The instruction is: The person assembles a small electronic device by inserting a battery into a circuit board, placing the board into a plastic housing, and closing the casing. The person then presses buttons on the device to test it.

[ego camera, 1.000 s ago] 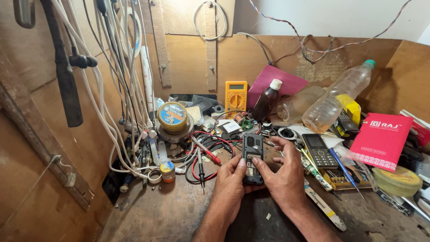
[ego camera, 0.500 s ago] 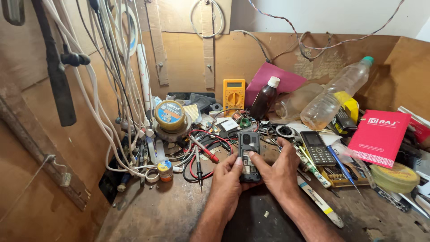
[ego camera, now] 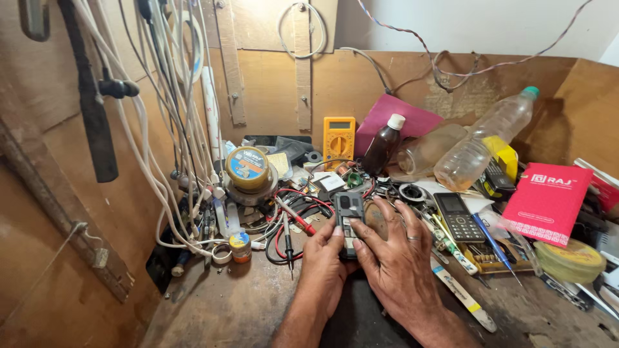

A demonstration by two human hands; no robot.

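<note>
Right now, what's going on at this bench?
A person holds a small dark phone flat on the cluttered bench with both hands. The left hand pinches its lower edge; the right hand lies over its right side. A yellow multimeter, bottles, another phone and red and black probe leads surround them.

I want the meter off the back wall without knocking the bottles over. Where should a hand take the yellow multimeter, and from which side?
Grip the yellow multimeter by its two long edges near the top, coming straight from above. It stands upright against the wooden back wall, with clutter at its foot and the dark brown bottle with a white cap close on one side, so only its top looks free.
</note>
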